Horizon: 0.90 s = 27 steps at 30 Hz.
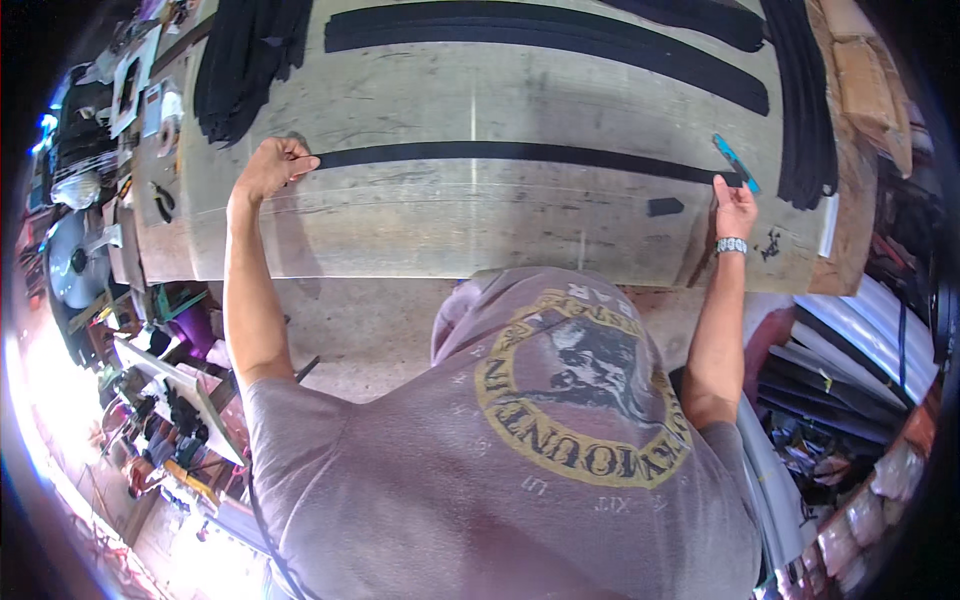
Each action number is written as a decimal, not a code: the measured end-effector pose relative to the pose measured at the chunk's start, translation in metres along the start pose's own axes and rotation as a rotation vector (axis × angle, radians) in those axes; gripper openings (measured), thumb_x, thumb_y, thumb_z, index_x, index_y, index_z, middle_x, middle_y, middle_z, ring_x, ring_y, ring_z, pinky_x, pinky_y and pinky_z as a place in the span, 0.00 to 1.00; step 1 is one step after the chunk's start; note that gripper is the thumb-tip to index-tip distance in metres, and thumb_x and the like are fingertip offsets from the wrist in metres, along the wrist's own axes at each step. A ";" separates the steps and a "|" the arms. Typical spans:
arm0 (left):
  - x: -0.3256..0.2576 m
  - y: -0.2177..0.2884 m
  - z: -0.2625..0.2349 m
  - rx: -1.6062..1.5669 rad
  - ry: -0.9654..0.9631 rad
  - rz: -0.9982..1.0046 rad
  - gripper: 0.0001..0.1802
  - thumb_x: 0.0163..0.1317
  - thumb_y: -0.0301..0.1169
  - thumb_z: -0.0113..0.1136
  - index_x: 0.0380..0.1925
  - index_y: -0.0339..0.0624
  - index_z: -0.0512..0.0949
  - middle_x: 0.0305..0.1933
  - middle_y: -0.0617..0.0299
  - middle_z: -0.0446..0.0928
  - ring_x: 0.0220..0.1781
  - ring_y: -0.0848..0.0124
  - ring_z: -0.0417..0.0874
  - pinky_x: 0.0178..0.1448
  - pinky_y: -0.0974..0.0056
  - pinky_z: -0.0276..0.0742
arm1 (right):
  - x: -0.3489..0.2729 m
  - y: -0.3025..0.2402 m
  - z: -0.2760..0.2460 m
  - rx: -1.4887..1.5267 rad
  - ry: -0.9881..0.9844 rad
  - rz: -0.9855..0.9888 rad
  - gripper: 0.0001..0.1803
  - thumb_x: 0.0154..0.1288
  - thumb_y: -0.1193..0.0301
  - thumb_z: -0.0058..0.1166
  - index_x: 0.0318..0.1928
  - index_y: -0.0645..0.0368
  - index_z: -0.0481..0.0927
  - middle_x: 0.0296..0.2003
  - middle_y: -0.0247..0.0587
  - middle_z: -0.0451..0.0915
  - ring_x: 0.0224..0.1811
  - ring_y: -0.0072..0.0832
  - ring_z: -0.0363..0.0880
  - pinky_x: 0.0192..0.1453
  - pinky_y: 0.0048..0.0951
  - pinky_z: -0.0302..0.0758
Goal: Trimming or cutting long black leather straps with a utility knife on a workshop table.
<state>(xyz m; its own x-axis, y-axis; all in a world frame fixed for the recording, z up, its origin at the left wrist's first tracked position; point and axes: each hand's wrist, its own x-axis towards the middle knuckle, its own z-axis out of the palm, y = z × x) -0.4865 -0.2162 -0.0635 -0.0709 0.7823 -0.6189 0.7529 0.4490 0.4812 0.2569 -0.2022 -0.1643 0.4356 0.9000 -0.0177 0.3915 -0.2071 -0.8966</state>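
A long, narrow black strip [500,151] stretches across the worktable between my two hands. My left hand [275,167] pinches its left end between thumb and fingers. At the other end, my right hand [733,206] has its fingers closed on the strip's tip. A blue-handled cutter [738,164] lies beside that tip, just beyond my right hand. Nearer to me, a short black offcut [665,206] rests on the table left of my right hand. Small black scraps [769,245] lie to the right of my wristwatch.
The wide wooden worktable [430,240] carries a stack of black strips [540,40] at its far side. Bundles of black strips hang at the left [250,70] and right [800,100]. Pliers [162,201] lie at the left edge. A fan [78,262] stands beyond it.
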 end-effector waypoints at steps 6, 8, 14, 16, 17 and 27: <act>-0.024 -0.026 -0.028 0.023 0.110 0.034 0.11 0.57 0.32 0.75 0.29 0.38 0.82 0.23 0.67 0.77 0.25 0.77 0.74 0.31 0.67 0.69 | 0.002 0.011 -0.003 -0.117 -0.024 -0.040 0.21 0.60 0.62 0.75 0.47 0.62 0.84 0.27 0.25 0.80 0.29 0.15 0.73 0.39 0.22 0.72; -0.025 -0.040 -0.030 0.060 0.130 -0.025 0.12 0.55 0.32 0.76 0.33 0.37 0.83 0.25 0.67 0.77 0.26 0.76 0.75 0.33 0.67 0.71 | 0.002 0.018 -0.008 -0.213 0.037 -0.041 0.28 0.59 0.61 0.76 0.53 0.63 0.80 0.30 0.27 0.77 0.32 0.16 0.72 0.41 0.21 0.71; -0.030 -0.088 0.028 -0.130 0.577 0.088 0.25 0.52 0.30 0.78 0.50 0.39 0.81 0.38 0.62 0.78 0.38 0.72 0.76 0.44 0.66 0.74 | -0.006 0.019 -0.007 -0.458 0.187 -0.122 0.42 0.55 0.53 0.77 0.60 0.69 0.76 0.40 0.35 0.75 0.37 0.22 0.70 0.44 0.26 0.73; -0.037 -0.081 0.048 -0.119 0.828 0.097 0.24 0.53 0.30 0.77 0.50 0.41 0.81 0.42 0.60 0.78 0.39 0.70 0.77 0.45 0.65 0.76 | -0.008 0.014 -0.003 -0.486 0.202 -0.145 0.42 0.55 0.51 0.77 0.59 0.70 0.77 0.40 0.38 0.76 0.37 0.25 0.71 0.45 0.27 0.73; -0.041 -0.068 0.056 -0.099 0.909 0.188 0.19 0.55 0.27 0.74 0.49 0.42 0.83 0.44 0.59 0.79 0.40 0.68 0.79 0.45 0.65 0.76 | -0.010 0.013 -0.002 -0.521 0.225 -0.170 0.42 0.55 0.50 0.76 0.59 0.70 0.77 0.41 0.40 0.77 0.37 0.27 0.73 0.45 0.29 0.74; -0.029 -0.020 0.104 0.262 1.161 -0.023 0.19 0.64 0.48 0.65 0.47 0.49 0.87 0.47 0.57 0.81 0.53 0.57 0.77 0.59 0.52 0.71 | -0.022 0.004 -0.008 -0.560 0.225 -0.277 0.26 0.63 0.55 0.69 0.50 0.65 0.85 0.42 0.49 0.83 0.43 0.36 0.80 0.50 0.35 0.77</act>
<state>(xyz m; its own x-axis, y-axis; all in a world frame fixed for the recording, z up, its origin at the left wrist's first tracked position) -0.4313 -0.2927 -0.1197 -0.5348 0.7587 0.3718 0.8448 0.4719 0.2522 0.2549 -0.2261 -0.1642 0.3931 0.8593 0.3273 0.8489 -0.2023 -0.4883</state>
